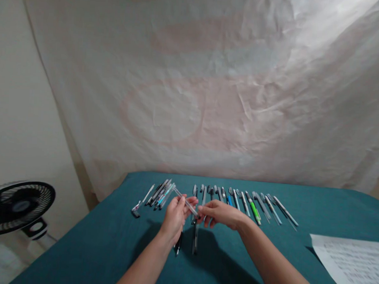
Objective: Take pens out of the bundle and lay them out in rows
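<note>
Over the middle of the table, my left hand is closed around a clear-barrelled pen, which slants down to the right. At the pen's dark lower end the thumb and fingers of my right hand are pinched together, gripping it. What exactly sits between those fingertips is partly hidden. Beneath my hands a dark pen lies lengthwise on the cloth, and another black pen shows beside my left wrist.
A teal cloth covers the table. Several pens lie in a row behind my right hand, including a green pen. A pen cluster is at left. A written sheet lies right; a black fan stands left.
</note>
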Action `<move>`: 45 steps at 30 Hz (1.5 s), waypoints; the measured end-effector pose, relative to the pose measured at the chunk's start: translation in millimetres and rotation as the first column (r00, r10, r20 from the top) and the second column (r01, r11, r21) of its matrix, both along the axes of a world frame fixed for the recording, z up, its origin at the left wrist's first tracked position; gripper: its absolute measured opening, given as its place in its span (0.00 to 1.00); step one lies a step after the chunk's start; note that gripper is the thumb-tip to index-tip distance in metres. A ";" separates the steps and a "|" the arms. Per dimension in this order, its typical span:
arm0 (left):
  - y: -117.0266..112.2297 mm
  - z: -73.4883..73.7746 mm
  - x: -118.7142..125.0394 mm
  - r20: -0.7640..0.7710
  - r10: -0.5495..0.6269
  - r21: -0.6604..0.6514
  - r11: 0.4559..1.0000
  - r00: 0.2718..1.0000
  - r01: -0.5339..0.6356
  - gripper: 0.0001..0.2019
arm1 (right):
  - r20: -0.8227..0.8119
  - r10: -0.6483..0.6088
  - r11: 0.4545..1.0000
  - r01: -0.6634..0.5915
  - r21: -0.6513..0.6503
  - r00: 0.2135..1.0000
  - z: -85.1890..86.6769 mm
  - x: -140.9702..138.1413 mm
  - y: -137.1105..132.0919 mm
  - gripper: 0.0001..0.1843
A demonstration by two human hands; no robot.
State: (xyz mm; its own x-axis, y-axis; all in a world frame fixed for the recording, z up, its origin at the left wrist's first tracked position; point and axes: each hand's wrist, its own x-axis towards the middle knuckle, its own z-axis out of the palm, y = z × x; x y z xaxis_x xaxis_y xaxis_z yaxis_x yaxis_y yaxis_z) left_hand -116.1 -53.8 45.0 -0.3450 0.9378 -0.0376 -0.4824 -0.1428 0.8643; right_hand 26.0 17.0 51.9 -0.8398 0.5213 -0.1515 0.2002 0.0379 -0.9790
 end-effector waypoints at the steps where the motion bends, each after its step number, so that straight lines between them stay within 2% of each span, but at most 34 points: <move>1: 0.7 -0.4 -1.6 0.006 0.021 0.010 1.000 1.000 -0.021 0.06 | 0.015 0.047 0.999 -0.047 -0.002 0.999 -1.0 0.1 -0.8 0.25; 4: 1.2 -2.3 -3.3 -0.005 0.041 0.034 0.999 0.999 -0.041 0.06 | 0.024 0.081 0.996 -0.082 0.023 0.996 -5.2 -1.4 -1.1 0.25; 8: 0.2 -1.7 -2.5 -0.012 0.050 0.048 0.998 0.999 -0.050 0.06 | -0.005 0.021 0.996 -0.021 0.090 1.000 -7.5 -3.9 0.3 0.24; 15: 0.1 -0.7 -3.7 0.044 0.061 0.039 0.997 0.997 -0.062 0.06 | 0.019 -0.032 0.972 0.026 0.235 0.999 -1.7 -5.3 -1.0 0.23; 18: 0.5 -3.6 -3.9 0.059 0.076 0.021 0.997 0.995 -0.077 0.07 | 0.060 -0.100 0.923 0.070 0.379 0.993 -2.1 -7.3 -1.6 0.19; 21: 1.1 -6.5 -3.7 0.059 0.091 0.015 0.996 0.994 -0.092 0.08 | 0.085 -0.256 0.814 0.167 0.556 0.963 -3.5 -8.5 -2.2 0.15; 22: 1.4 -7.2 -3.6 0.057 0.092 0.018 0.995 0.994 -0.094 0.08 | 0.087 -0.277 0.796 0.178 0.578 0.957 -3.7 -8.5 -2.5 0.15; 23: 1.7 -7.8 -3.5 0.056 0.093 0.025 0.995 0.994 -0.095 0.08 | 0.095 -0.264 0.804 0.164 0.572 0.960 -3.7 -8.2 -2.9 0.16; 27: 2.6 -8.8 -3.9 0.052 0.107 0.044 0.993 0.993 -0.109 0.08 | 0.131 -0.064 0.935 0.014 0.353 0.989 -2.3 -7.5 -5.6 0.26; 29: 2.9 -8.9 -4.4 0.051 0.118 0.042 0.992 0.992 -0.120 0.08 | 0.100 -0.031 0.955 0.000 0.297 0.994 -1.6 -8.5 -6.5 0.28; 32: 3.0 -8.7 -5.1 0.058 0.118 0.046 0.992 0.991 -0.121 0.08 | 0.045 -0.064 0.940 0.045 0.339 0.997 -2.3 -9.9 -5.7 0.26; 36: 3.0 -9.3 -5.0 0.068 0.111 0.049 0.992 0.992 -0.114 0.08 | 0.041 -0.171 0.877 0.133 0.461 0.984 -6.1 -8.7 -1.6 0.22; 38: 3.2 -10.0 -5.1 0.072 0.111 0.051 0.992 0.991 -0.115 0.08 | 0.062 -0.164 0.885 0.119 0.450 0.985 -6.9 -8.0 -0.8 0.23; 42: 4.0 -10.7 -6.2 0.082 0.116 0.056 0.991 0.990 -0.121 0.08 | 0.055 -0.053 0.937 0.030 0.349 0.997 -4.9 -9.7 -3.3 0.28; 45: 4.2 -10.1 -6.6 0.082 0.120 0.058 0.991 0.989 -0.125 0.08 | 0.028 -0.109 0.900 0.087 0.426 0.994 -4.3 -11.4 -4.3 0.26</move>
State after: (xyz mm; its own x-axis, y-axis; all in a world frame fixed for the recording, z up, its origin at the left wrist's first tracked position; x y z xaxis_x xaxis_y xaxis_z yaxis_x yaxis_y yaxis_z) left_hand -122.8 -49.5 35.0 -0.4554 0.8902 -0.0116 -0.5239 -0.2575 0.8119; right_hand 14.6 12.7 47.6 -0.7783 0.6249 0.0614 0.2727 0.4245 -0.8634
